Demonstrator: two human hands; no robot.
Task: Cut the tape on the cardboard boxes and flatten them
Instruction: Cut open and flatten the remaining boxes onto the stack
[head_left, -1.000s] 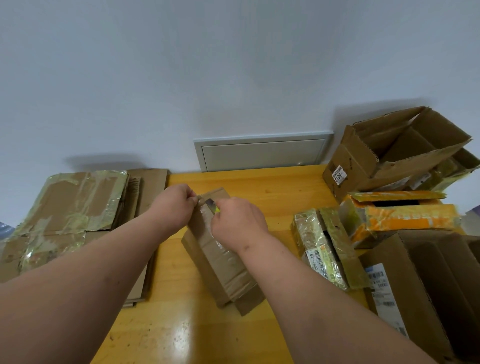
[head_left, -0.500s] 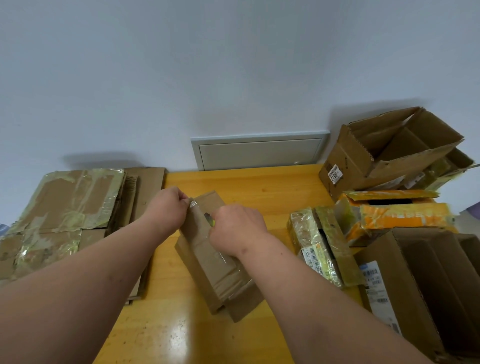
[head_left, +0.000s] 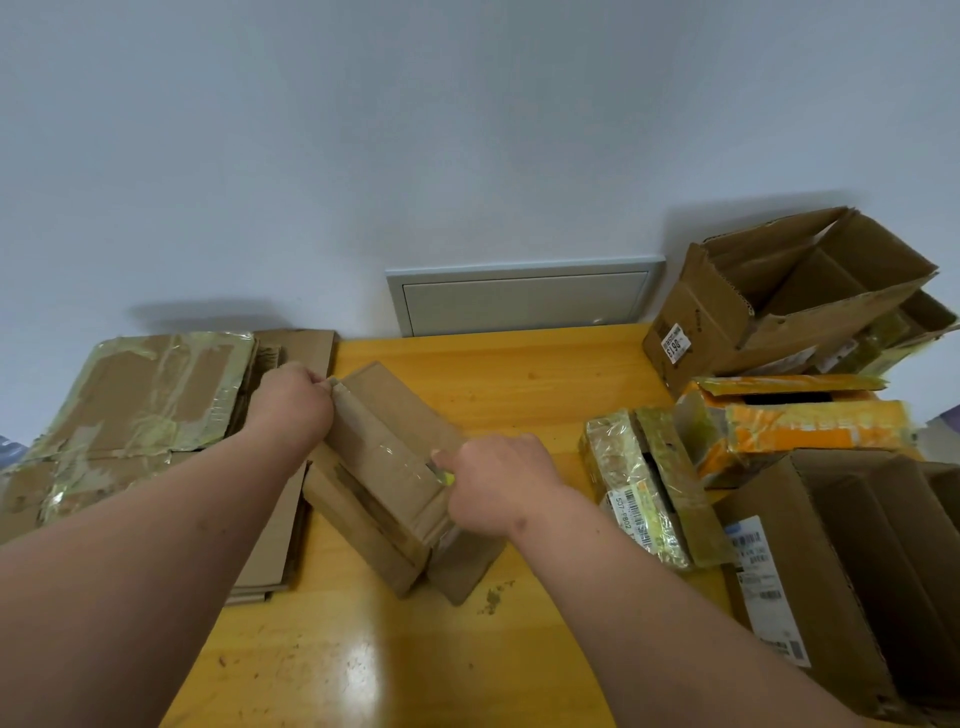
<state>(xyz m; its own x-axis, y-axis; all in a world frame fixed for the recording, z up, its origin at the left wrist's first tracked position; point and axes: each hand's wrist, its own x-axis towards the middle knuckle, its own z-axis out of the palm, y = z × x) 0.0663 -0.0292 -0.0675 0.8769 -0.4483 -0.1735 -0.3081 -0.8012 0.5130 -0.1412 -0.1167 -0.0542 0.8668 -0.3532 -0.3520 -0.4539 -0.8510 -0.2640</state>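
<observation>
Head view: slitting the tape along a small cardboard box (head_left: 384, 457) lying at the middle of the yellow bench (head_left: 519, 384)

The left hand (head_left: 293, 408) pinches the box's far corner, fingers clamped on the cardboard edge, forearm reaching in from the lower left. The right hand (head_left: 498, 486) has its fingers curled tight round a yellow-handled cutter (head_left: 441, 472), blade at the near end of the clear tape strip. To cut well, I judge the blade should stay shallow and follow the seam, with the holding hand kept clear of its line. Flattened boxes (head_left: 145, 395) are stacked at left; uncut boxes (head_left: 779, 312) wait at right
</observation>
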